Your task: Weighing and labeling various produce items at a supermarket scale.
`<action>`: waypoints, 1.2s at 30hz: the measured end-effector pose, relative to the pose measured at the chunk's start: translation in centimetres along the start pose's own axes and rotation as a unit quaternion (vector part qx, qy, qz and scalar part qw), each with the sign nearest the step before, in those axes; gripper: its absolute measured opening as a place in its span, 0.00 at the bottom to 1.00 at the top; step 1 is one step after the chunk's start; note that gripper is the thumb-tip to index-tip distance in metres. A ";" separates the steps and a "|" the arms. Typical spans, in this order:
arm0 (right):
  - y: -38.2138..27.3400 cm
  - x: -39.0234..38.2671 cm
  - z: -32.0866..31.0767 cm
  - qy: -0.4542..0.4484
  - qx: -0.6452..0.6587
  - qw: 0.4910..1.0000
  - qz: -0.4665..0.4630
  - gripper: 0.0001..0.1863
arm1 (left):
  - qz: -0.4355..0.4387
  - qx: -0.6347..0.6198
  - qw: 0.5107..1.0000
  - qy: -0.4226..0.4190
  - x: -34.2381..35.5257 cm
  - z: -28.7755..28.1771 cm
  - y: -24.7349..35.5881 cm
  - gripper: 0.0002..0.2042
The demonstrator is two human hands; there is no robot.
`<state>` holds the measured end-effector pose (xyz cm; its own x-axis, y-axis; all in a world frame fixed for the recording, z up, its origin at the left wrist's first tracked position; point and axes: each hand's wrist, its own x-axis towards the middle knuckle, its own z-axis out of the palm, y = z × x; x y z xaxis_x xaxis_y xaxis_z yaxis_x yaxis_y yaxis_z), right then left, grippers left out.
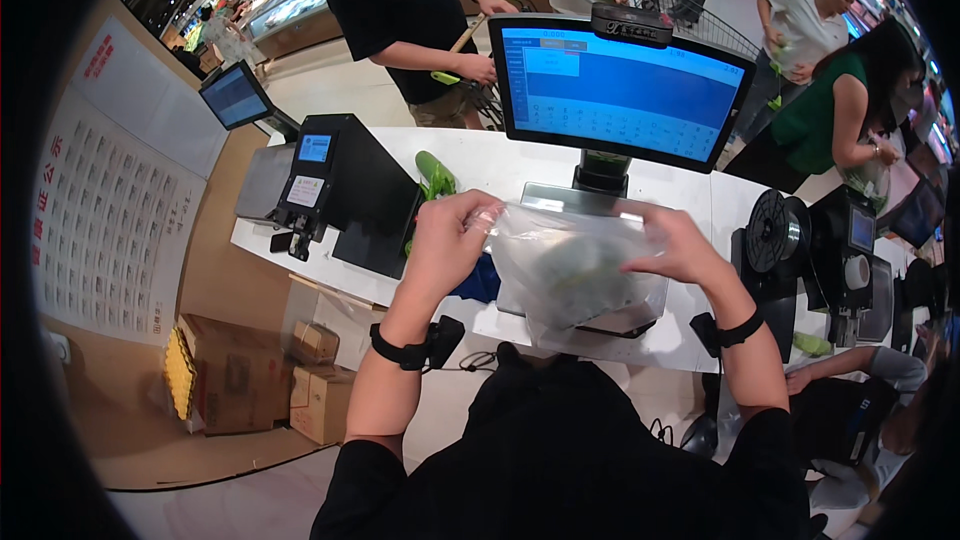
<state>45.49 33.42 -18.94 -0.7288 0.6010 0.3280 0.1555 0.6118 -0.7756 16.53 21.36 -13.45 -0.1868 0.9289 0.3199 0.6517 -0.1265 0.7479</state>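
Note:
A clear plastic bag [560, 270] hangs between my hands, over the scale in the middle of the counter. Something pale green sits inside it, blurred by the plastic, and I cannot make out its kind. My left hand [447, 243] pinches the bag's upper left edge between thumb and fingers. Around the bag's right side curves my right hand [682, 245], thumb below and fingers above, slightly smeared by motion. Under and behind the bag, the metal scale [570, 198] shows only in part.
Beyond the scale stands a wide screen [620, 90]. A black label printer [335, 180] is at left, with a green gourd-like vegetable [435, 172] and leafy greens beside it. A black spool [775, 230] stands at right. Cardboard boxes [235, 375] sit lower left. Several people stand across the counter.

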 end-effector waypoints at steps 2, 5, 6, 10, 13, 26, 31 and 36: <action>1.3 -0.1 0.3 -0.047 -0.141 0.989 -0.020 0.12 | -0.011 -0.034 0.999 -0.006 0.1 0.4 -0.3 0.08; 2.1 0.0 0.1 0.012 0.012 0.997 0.072 0.02 | -0.151 -0.087 0.984 -0.029 0.2 0.4 0.6 0.07; 1.7 0.4 0.8 0.011 0.014 0.997 0.071 0.02 | -0.121 -0.123 0.985 -0.011 0.2 0.9 0.3 0.08; 0.0 1.9 6.9 -0.006 0.142 0.988 -0.063 0.05 | -0.090 -0.249 0.963 -0.047 1.0 4.8 1.6 0.08; 0.7 3.1 8.4 -0.013 0.093 0.996 -0.013 0.07 | -0.152 -0.169 0.963 -0.146 1.5 5.0 2.7 0.13; -2.9 6.3 10.3 0.116 -0.019 0.993 -0.010 0.12 | 0.007 0.062 0.992 -0.111 -4.6 18.5 -9.5 0.27; -2.6 1.3 5.1 0.092 0.085 0.992 -0.008 0.07 | 0.032 -0.140 0.986 -0.082 -3.7 17.6 -9.9 0.17; 3.2 -11.7 1.1 0.251 -0.047 0.944 0.211 0.05 | -0.056 -0.183 0.980 -0.044 -3.0 14.3 -6.0 0.14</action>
<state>53.80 27.79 -25.79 -0.1854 0.9546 0.2331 0.4372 0.2926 -0.8504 23.66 24.31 -27.22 -0.1670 0.9685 0.1848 0.3197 -0.1242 0.9394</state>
